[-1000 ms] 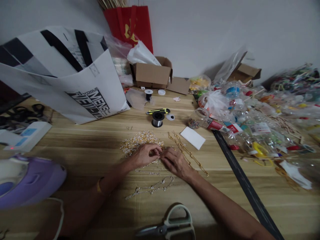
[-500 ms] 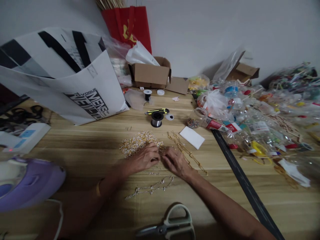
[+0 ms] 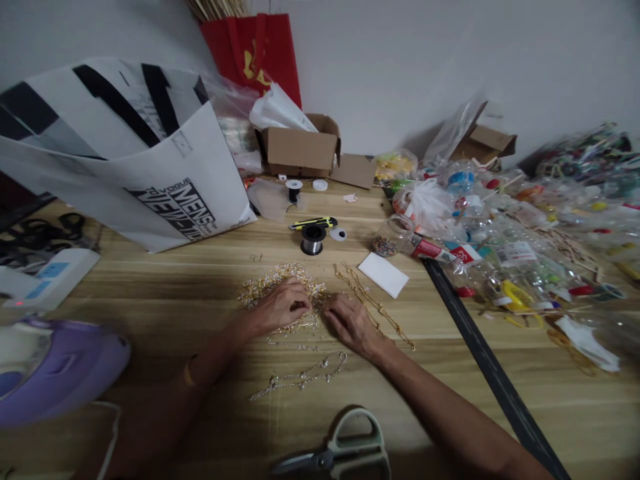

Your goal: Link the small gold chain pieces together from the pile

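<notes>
A heap of small gold and silver jewellery pieces (image 3: 265, 283) lies mid-table. Over its near right side, my left hand (image 3: 283, 307) has thumb and fingertips pinched together; anything between them is too small to name. My right hand (image 3: 353, 321) rests at the heap's right edge with its fingers curled closed, and what they hold is hidden. Right beside it, gold chains (image 3: 373, 300) stretch across the wood. Closer to me lie a silver chain with round charms (image 3: 303, 380) and a shorter thin chain (image 3: 293, 345).
Scissors (image 3: 345, 447) lie at the front edge. Behind the heap are a wire spool (image 3: 313, 241), a yellow utility knife (image 3: 313, 223) and a white card (image 3: 383, 274). Plastic bottles (image 3: 515, 253) crowd the right. A purple iron (image 3: 70, 373) and a large white bag (image 3: 190, 180) occupy the left.
My left hand has shifted a little left and away from me, so the gap to my right hand is wider. My right hand has hardly moved.
</notes>
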A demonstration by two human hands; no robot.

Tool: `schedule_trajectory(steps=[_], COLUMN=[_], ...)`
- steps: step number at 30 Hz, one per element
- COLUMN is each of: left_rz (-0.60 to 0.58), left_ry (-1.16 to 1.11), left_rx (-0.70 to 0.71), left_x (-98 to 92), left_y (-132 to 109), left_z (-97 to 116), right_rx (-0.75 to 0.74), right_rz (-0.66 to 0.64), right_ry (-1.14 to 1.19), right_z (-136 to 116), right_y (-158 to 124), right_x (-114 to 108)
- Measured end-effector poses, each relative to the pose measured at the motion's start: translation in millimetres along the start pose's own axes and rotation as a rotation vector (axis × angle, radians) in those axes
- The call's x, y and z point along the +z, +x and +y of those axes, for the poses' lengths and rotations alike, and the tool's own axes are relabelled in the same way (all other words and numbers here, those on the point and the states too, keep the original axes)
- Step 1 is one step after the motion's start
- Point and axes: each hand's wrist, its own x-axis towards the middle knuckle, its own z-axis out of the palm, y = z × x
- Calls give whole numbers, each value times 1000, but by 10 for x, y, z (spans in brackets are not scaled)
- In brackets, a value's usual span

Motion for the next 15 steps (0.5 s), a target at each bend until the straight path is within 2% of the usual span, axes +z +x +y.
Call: schedule_trajectory(steps=[15], left_rz=[-38], left_ry=[45], left_rx=[19], left_x=[61], left_y=[-27], left_z=[-44], right_rx=[-8], right_rz=[-17], right_ry=[-10], right_z=[-41], right_y=[36], right_x=[-27])
